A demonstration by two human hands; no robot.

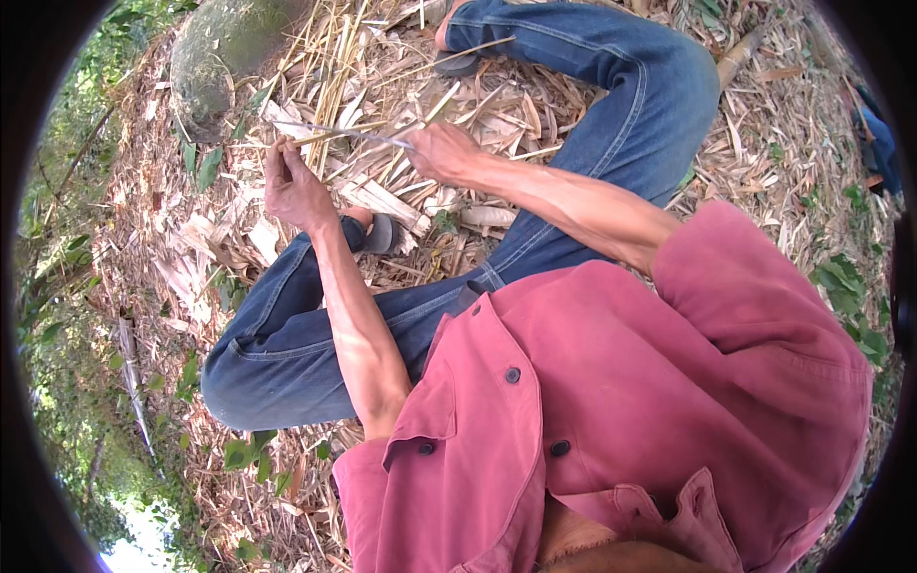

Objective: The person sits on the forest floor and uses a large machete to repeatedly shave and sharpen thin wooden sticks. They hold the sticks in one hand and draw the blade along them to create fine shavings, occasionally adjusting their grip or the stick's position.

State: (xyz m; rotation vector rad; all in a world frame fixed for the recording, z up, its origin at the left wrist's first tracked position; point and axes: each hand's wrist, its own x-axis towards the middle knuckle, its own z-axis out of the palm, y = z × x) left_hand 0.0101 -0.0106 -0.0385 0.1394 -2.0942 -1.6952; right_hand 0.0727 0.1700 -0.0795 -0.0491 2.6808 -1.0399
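My left hand is closed in a pinch, fingertips upward, on one end of a thin yellowish bamboo strip. From there the strip slants right and meets a narrow grey knife blade. My right hand is wrapped round the knife's handle, which the fingers hide. The blade points left, and its far end lies just above my left fingertips. Beyond both hands, several long, pale split strips lie on the ground.
Dry leaves and shavings cover the ground between my bent, jeans-clad legs. A large rounded greenish-grey rock or stump stands at the far left. Leafy plants line the left side. Something blue lies at the far right edge.
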